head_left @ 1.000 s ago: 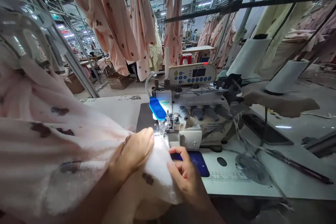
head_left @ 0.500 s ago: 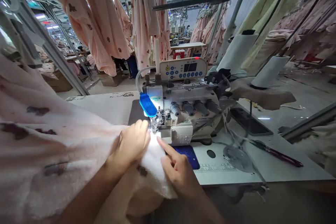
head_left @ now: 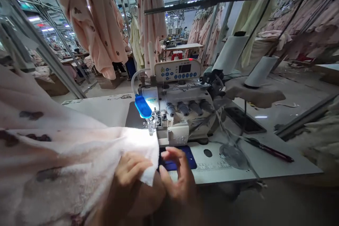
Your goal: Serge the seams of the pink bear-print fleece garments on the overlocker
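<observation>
Pale pink fluffy fabric point(head_left: 87, 148) with dark printed patches spreads from the left to the overlock sewing machine point(head_left: 185, 102). Its lit edge lies at the presser foot point(head_left: 150, 127), below a blue guard point(head_left: 143, 106). My left hand point(head_left: 129, 171) is closed on the fabric just in front of the foot, and a corner of cloth sticks out past its fingers. To the right of that corner is my right hand point(head_left: 178, 174), its thumb and forefinger curved and apart with nothing between them. Both forearms are blurred.
Dark red-handled tweezers point(head_left: 270, 150) and a clear round dish point(head_left: 234, 156) lie on the white sewing table point(head_left: 217, 174). White thread cones point(head_left: 230, 53) stand at the back right. Printed pink cloth point(head_left: 90, 24) hangs behind the machine, beside a metal frame point(head_left: 55, 56).
My left hand has moved down from the presser foot, still on the cloth. My right forefinger has come off the fabric and the hand has opened. The fabric edge now lies differently, and the view has shifted slightly.
</observation>
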Demonstrator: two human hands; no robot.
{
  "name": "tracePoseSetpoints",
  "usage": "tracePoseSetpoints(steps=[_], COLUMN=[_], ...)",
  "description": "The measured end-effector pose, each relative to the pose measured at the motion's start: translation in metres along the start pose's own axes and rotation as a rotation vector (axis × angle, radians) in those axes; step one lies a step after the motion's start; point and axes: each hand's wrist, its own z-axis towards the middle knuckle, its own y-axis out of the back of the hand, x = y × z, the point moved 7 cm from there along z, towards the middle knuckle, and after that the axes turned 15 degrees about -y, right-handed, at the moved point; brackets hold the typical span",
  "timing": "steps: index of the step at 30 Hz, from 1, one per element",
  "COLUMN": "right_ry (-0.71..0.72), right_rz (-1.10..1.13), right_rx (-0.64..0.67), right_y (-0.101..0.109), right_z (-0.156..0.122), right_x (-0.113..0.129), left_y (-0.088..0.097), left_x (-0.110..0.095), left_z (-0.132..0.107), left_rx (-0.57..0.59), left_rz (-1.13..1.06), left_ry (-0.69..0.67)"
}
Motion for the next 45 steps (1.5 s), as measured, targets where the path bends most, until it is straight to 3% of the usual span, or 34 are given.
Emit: tracePoseSetpoints(steps=[1,3,6,10,15,18,21,26,28,30,35,37,43,45], right_ry=[0.006,-0.069,-0.178,-0.192,-0.307,-0.403,-0.455,-0.463,-0.404,-0.251,0.362,0.52,0.728,0.761], right_rz=[0.002,-0.026,-0.07,-0.094,0.122,0.17,0.213,0.218,0.149,0.048,-0.317,-0.408,-0.452,-0.471], right_rx=[0.014,0.201,0.443,0.425,0.487,0.413,0.323,0.317,0.312,0.308,0.226,0.16,0.213,0.19], right_y=[-0.003,-0.019,-0.031,-0.013,0.0,0.005,0.009,0.009,0.011,0.014,0.021,0.024,0.019,0.019], right_z=[0.007,0.017,0.007,-0.017,-0.025,-0.026,-0.032,-0.048,-0.051,-0.05,-0.044,-0.041,-0.04,-0.041], right_x=[-0.001,-0.006,-0.011,-0.001,0.007,0.004,0.002,0.001,0.001,0.007,0.035,0.044,0.061,0.06], left_y=[0.002,0.006,0.013,0.013,0.018,0.026,0.021,0.001,0.002,0.004,0.008,0.005,-0.005,-0.007], left_x=[0.002,0.002,-0.009,-0.025,-0.02,-0.016,-0.029,-0.048,-0.052,-0.055,-0.054,-0.052,-0.041,-0.039], left_z=[0.0,0.005,0.011,0.008,0.001,0.002,0.003,-0.008,-0.013,-0.016,-0.017,-0.017,-0.011,-0.008], left_rx=[-0.024,-0.05,-0.113,-0.148,-0.078,-0.205,-0.312,-0.157,-0.106,-0.075,-0.15,-0.154,-0.077,-0.06], left_rz=[-0.036,-0.057,0.024,0.104,0.062,0.049,0.036,0.066,0.15,0.265,0.433,0.409,0.305,0.329], left_ry=[0.036,0.054,0.019,-0.013,0.071,0.176,0.117,0.056,0.028,-0.019,-0.076,-0.082,-0.019,-0.06])
